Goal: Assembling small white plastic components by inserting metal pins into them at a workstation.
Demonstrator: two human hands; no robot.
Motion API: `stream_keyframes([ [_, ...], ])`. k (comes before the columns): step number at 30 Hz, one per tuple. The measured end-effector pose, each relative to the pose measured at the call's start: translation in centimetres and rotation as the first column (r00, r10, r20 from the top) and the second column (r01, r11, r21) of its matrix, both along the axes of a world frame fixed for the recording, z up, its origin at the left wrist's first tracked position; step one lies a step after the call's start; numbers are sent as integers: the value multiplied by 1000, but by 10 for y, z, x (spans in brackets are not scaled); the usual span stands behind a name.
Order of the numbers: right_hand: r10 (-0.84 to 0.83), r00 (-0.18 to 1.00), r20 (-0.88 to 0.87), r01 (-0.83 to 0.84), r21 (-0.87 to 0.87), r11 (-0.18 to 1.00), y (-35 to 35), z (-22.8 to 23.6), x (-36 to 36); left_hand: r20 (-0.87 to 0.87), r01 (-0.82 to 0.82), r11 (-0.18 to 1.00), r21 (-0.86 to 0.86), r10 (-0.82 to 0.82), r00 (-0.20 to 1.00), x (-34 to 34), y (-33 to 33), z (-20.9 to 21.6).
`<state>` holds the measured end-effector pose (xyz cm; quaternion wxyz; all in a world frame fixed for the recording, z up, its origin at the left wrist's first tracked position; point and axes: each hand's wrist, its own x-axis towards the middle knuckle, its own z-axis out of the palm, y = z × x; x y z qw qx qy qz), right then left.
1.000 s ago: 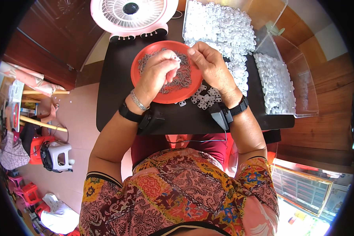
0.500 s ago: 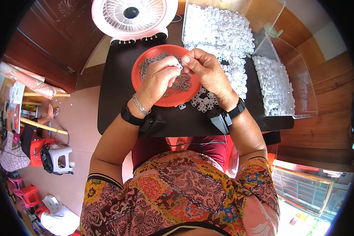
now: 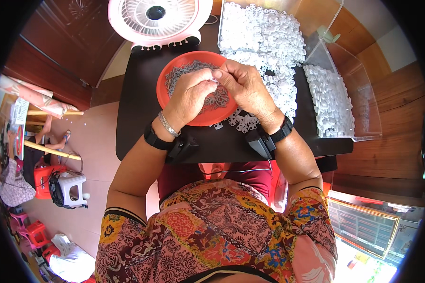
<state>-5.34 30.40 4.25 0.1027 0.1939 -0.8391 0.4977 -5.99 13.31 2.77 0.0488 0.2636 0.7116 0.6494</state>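
Note:
Over a red bowl (image 3: 204, 120) of small grey screw- or nail-like pieces (image 3: 178, 73), my two hands meet at the fingertips. My left hand (image 3: 191, 96) is closed in a pinch on a small white plastic piece (image 3: 215, 80), only partly visible between the fingers. My right hand (image 3: 246, 89) is pinched too, its thumb and forefinger right against that piece; whatever it grips is hidden. Loose white plastic pieces (image 3: 243, 122) with holes lie beside the bowl, below my right hand.
A larger heap of white pieces (image 3: 282, 92) spills from a clear bin (image 3: 220, 28) at the back. Another clear container (image 3: 367, 113) at the right holds smooth white pieces. A pink fan (image 3: 193, 35) stands at the table's far left. Further left, another person sits near stools.
My right hand's fingertips have come in to the left, closing onto the white piece in my left hand. The left hand has hardly moved.

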Motion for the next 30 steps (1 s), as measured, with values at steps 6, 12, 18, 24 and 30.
stream_keyframes([
  [6,25,1000,-17,-25,27,999,0,2,2,-79,25,999,-40,-28,996,1,-5,6],
  [12,104,994,35,-100,-101,990,7,-5,-5,34,47,999,-1,-47,998,1,-2,7],
  [18,162,968,194,-93,-325,941,10,0,-8,136,38,999,4,-38,990,-5,-6,0],
  [24,217,957,191,-169,-237,957,13,-1,-9,153,34,999,11,-35,988,-6,-6,-1],
  [30,128,980,154,-117,-78,990,9,-5,-8,155,58,998,31,-62,986,-6,-4,-3],
])
